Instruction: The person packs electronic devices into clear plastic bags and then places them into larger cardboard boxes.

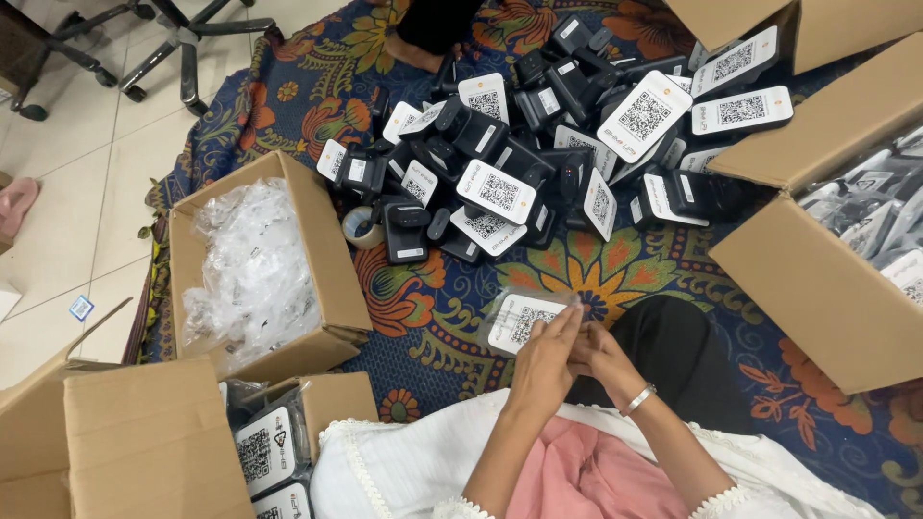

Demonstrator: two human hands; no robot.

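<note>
My left hand [546, 358] and my right hand [600, 354] meet low in the middle of the head view, above my lap. Both grip a small black device with a white square-patterned face, wrapped in a clear plastic bag [521, 319]. The left hand's fingers lie over the bag's right edge; the right hand pinches it from the side, partly hidden behind the left. A silver bangle [638, 398] circles my right wrist. Beyond the hands lies a heap of the same black devices [538, 154], unbagged, on a patterned blue floor cloth [423, 308].
An open cardboard box of clear plastic bags [255, 264] stands at left. Another box with bagged devices [274, 447] sits at lower left, and a large box [827, 279] of bagged devices at right. A tape roll [362, 228] lies by the heap. Chair legs [144, 48] stand top left.
</note>
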